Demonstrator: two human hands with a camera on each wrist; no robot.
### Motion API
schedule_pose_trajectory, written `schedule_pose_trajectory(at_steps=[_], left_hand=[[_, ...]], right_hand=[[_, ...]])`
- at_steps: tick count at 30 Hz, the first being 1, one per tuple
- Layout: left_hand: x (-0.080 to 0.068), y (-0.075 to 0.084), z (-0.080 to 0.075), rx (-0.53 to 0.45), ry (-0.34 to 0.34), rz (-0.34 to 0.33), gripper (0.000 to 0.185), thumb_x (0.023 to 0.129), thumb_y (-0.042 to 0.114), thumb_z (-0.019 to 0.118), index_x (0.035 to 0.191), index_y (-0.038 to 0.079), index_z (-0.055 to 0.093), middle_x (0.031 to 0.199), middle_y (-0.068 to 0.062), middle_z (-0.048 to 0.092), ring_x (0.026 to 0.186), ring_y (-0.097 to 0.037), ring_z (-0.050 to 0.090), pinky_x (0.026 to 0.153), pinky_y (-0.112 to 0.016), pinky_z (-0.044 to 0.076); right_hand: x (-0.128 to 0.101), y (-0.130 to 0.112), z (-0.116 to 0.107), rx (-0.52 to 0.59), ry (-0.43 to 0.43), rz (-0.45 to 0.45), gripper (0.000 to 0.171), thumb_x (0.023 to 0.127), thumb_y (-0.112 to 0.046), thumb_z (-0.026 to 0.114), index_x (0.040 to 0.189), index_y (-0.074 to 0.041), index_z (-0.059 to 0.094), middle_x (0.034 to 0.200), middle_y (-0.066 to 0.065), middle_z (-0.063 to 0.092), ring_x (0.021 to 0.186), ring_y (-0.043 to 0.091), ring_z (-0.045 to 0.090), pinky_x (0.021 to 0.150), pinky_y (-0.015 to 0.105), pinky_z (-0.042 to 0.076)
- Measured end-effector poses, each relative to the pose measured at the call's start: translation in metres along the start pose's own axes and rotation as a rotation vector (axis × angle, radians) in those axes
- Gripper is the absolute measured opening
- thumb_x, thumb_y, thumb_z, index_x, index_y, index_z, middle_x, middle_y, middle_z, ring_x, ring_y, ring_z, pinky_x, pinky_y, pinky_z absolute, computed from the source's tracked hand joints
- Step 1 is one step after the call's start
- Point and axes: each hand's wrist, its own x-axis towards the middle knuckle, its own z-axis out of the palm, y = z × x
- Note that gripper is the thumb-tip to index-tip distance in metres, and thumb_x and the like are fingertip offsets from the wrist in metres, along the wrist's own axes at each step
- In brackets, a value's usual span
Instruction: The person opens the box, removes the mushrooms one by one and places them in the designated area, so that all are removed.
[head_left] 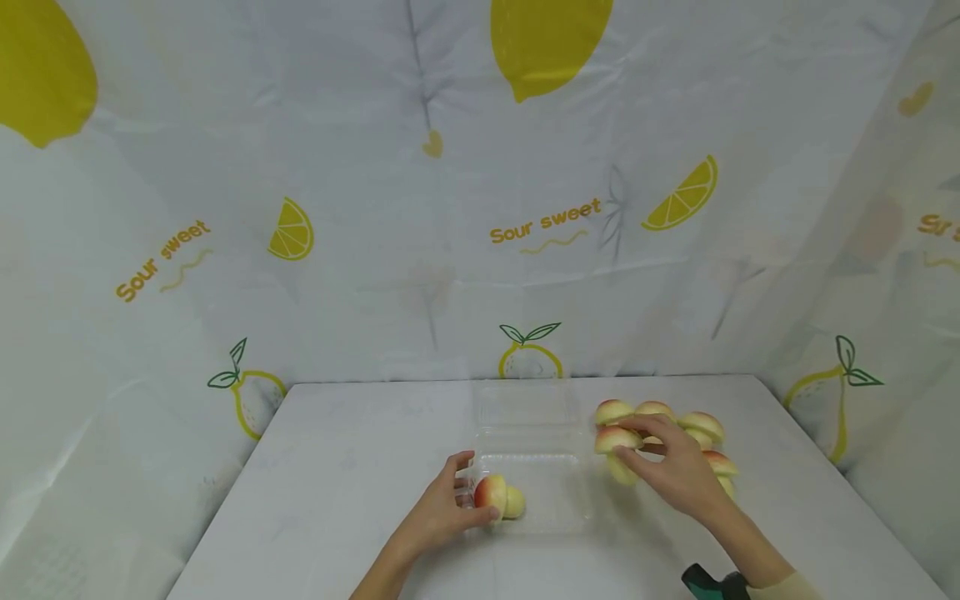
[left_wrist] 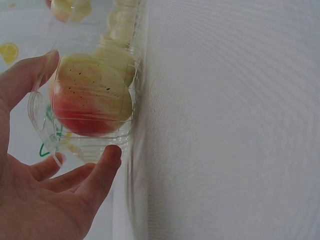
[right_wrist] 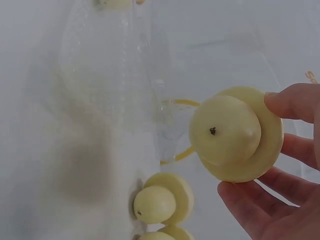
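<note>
A: In the head view, the left hand [head_left: 442, 512] rests at the near left corner of the clear plastic box [head_left: 558, 512]. One mushroom-shaped toy piece [head_left: 497, 497], red on one side and pale on the other, lies inside that corner, just beside the fingers. The right hand [head_left: 675, 473] is over the pile of the same pieces [head_left: 663, 433] to the right of the box, on the white table [head_left: 337, 483].

B: Which step is it, do you think?

A: I judge that the pieces go one by one into the box. One is in, and the right hand is taking the next. The next move calls for carrying it over the box wall and setting it beside the first one.

B: And the left wrist view?

A: The fingers [left_wrist: 102, 167] and thumb of the left hand are loosely curved around the box corner [left_wrist: 85, 145] and touch the plastic. The piece [left_wrist: 90, 97] sits behind the wall. If they really clamp it, I cannot tell for sure.

B: The right wrist view?

A: The right hand [right_wrist: 280, 185] pinches one pale piece [right_wrist: 235, 132] between fingertips, its underside toward the camera. More pieces [right_wrist: 162, 200] lie below.

B: What is hard to see?

A: The transparent box edges almost vanish against the table. The lowest piece is cut off by the frame.
</note>
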Motion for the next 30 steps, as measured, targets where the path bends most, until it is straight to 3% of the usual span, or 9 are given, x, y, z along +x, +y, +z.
schedule_pose_trajectory(at_steps=[7, 17, 26, 30], left_hand=[[-0.001, 0.001, -0.001, 0.006, -0.002, 0.003, 0.094, 0.081, 0.032, 0.087, 0.153, 0.003, 0.033, 0.152, -0.024, 0.041, 0.125, -0.041, 0.054, 0.099, -0.053, 0.050], [-0.001, 0.001, -0.001, 0.007, -0.002, 0.004, 0.094, 0.081, 0.033, 0.087, 0.153, 0.004, 0.033, 0.152, -0.024, 0.041, 0.125, -0.040, 0.054, 0.100, -0.053, 0.050], [0.000, -0.001, -0.001, 0.011, -0.002, 0.014, 0.094, 0.081, 0.033, 0.087, 0.152, 0.003, 0.033, 0.152, -0.024, 0.041, 0.125, -0.040, 0.054, 0.100, -0.052, 0.051], [0.001, -0.002, 0.000, 0.013, -0.001, 0.009, 0.095, 0.081, 0.035, 0.087, 0.152, 0.003, 0.034, 0.152, -0.023, 0.041, 0.125, -0.040, 0.055, 0.099, -0.052, 0.051]], right_hand=[[-0.005, 0.015, -0.010, -0.075, 0.002, 0.053, 0.035, 0.090, -0.018, 0.080, 0.119, -0.002, 0.069, 0.114, 0.006, 0.066, 0.097, 0.002, 0.059, 0.077, 0.026, 0.059], [-0.009, 0.035, -0.019, -0.123, 0.030, 0.073, 0.032, 0.086, -0.014, 0.083, 0.112, -0.001, 0.071, 0.103, 0.006, 0.068, 0.090, 0.003, 0.060, 0.073, 0.026, 0.058], [-0.011, 0.052, -0.023, -0.211, -0.009, 0.138, 0.039, 0.088, -0.020, 0.082, 0.114, 0.005, 0.069, 0.112, 0.018, 0.068, 0.098, 0.032, 0.065, 0.075, 0.030, 0.059], [-0.011, 0.057, -0.025, -0.240, -0.028, 0.139, 0.041, 0.089, -0.022, 0.081, 0.115, 0.006, 0.068, 0.112, 0.019, 0.068, 0.098, 0.034, 0.065, 0.074, 0.031, 0.058]])
